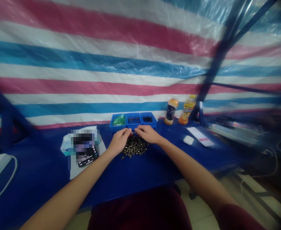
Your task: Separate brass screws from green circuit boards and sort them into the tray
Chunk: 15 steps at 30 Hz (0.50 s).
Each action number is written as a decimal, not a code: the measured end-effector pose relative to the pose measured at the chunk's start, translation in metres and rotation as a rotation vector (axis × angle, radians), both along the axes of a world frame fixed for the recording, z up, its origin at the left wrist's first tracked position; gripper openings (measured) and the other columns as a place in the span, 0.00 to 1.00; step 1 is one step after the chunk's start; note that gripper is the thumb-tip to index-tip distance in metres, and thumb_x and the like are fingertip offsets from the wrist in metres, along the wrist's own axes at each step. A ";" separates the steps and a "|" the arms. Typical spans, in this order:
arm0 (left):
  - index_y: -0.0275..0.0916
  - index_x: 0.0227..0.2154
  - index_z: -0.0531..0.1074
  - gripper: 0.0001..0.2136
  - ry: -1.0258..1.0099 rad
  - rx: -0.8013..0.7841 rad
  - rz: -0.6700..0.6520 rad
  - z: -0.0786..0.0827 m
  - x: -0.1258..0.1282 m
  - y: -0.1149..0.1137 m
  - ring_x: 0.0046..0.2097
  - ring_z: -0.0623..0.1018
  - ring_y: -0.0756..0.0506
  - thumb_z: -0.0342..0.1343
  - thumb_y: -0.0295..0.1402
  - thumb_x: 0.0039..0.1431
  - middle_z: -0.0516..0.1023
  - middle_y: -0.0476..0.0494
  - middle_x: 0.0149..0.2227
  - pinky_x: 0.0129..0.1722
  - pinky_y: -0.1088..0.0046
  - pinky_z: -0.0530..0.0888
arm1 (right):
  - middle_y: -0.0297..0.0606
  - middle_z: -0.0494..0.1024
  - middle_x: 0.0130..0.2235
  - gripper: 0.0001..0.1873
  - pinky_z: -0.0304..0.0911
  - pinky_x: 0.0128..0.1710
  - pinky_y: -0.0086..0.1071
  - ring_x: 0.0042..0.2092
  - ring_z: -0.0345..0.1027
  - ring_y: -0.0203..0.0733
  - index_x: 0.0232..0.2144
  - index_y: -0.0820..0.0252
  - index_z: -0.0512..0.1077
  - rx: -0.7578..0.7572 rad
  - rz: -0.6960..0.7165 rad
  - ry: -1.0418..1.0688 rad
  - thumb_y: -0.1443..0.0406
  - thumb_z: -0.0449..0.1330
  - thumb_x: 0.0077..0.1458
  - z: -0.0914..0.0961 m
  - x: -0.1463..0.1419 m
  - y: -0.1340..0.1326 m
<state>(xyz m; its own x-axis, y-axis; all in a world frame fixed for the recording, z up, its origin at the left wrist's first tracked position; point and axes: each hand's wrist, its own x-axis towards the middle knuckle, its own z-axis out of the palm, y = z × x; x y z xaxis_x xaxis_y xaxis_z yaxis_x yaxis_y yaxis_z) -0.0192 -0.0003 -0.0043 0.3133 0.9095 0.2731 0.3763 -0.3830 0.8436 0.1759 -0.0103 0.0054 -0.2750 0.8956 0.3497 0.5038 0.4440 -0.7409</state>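
A pile of small brass-coloured screws [134, 149] lies on the blue table [140, 172]. My left hand [119, 140] rests at the pile's left edge, fingers curled and pinched together at the tips. My right hand [148, 133] sits at the pile's far right edge, fingers bent and pinched near the left hand's fingertips. Whatever the fingertips hold is too small to make out. Just behind the hands stand three joined blue bins [133, 121]: the left one holds something green, the middle several small dark parts, the right dark parts.
Two orange drink bottles [171, 111] [186, 110] stand behind the bins at the right. A white earbud case [188, 140] and a white phone-like slab [200, 136] lie right of my hands. A calculator [87, 156] on white paper lies left. A striped tarp backs the table.
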 end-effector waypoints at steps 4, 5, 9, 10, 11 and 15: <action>0.40 0.33 0.77 0.18 0.080 0.011 0.028 0.001 -0.001 -0.001 0.39 0.77 0.42 0.50 0.48 0.62 0.81 0.47 0.34 0.41 0.69 0.68 | 0.28 0.64 0.18 0.23 0.53 0.27 0.28 0.23 0.57 0.33 0.16 0.60 0.63 -0.108 -0.026 0.058 0.55 0.56 0.59 -0.008 0.005 0.009; 0.40 0.33 0.76 0.17 0.102 0.018 0.032 0.001 -0.001 -0.002 0.38 0.77 0.42 0.50 0.48 0.61 0.80 0.48 0.33 0.39 0.69 0.68 | 0.28 0.63 0.17 0.23 0.54 0.26 0.28 0.22 0.57 0.33 0.17 0.60 0.63 -0.142 -0.029 0.089 0.54 0.56 0.59 -0.009 0.006 0.012; 0.41 0.32 0.76 0.15 0.143 0.069 0.028 0.000 0.000 -0.002 0.36 0.76 0.44 0.51 0.45 0.61 0.79 0.49 0.32 0.38 0.69 0.67 | 0.28 0.63 0.19 0.23 0.58 0.23 0.27 0.20 0.57 0.31 0.22 0.59 0.62 -0.232 -0.081 0.259 0.49 0.52 0.60 -0.013 0.006 0.022; 0.41 0.32 0.77 0.15 0.141 0.076 0.025 0.000 0.000 -0.002 0.36 0.76 0.44 0.51 0.45 0.61 0.80 0.49 0.32 0.38 0.69 0.67 | 0.28 0.63 0.19 0.23 0.59 0.23 0.27 0.20 0.57 0.31 0.22 0.59 0.62 -0.244 -0.097 0.296 0.49 0.52 0.60 -0.014 0.006 0.024; 0.41 0.32 0.77 0.14 0.140 0.080 0.024 0.000 0.000 -0.002 0.36 0.76 0.44 0.51 0.44 0.61 0.80 0.49 0.32 0.38 0.69 0.67 | 0.28 0.63 0.19 0.23 0.58 0.22 0.26 0.20 0.57 0.31 0.22 0.58 0.61 -0.257 -0.110 0.325 0.48 0.53 0.60 -0.014 0.005 0.026; 0.40 0.32 0.77 0.13 0.146 0.089 0.019 0.000 0.000 -0.003 0.36 0.76 0.44 0.52 0.43 0.60 0.79 0.49 0.32 0.39 0.70 0.68 | 0.29 0.64 0.19 0.23 0.56 0.20 0.25 0.19 0.59 0.31 0.26 0.60 0.65 -0.273 -0.152 0.391 0.47 0.54 0.59 -0.015 0.005 0.029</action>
<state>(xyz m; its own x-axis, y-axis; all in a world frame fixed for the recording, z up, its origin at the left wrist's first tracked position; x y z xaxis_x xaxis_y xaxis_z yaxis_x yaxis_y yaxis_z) -0.0187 -0.0032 -0.0042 0.3389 0.8897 0.3060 0.5001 -0.4458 0.7424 0.1804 0.0188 -0.0097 -0.0293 0.9886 0.1477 0.2092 0.1505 -0.9662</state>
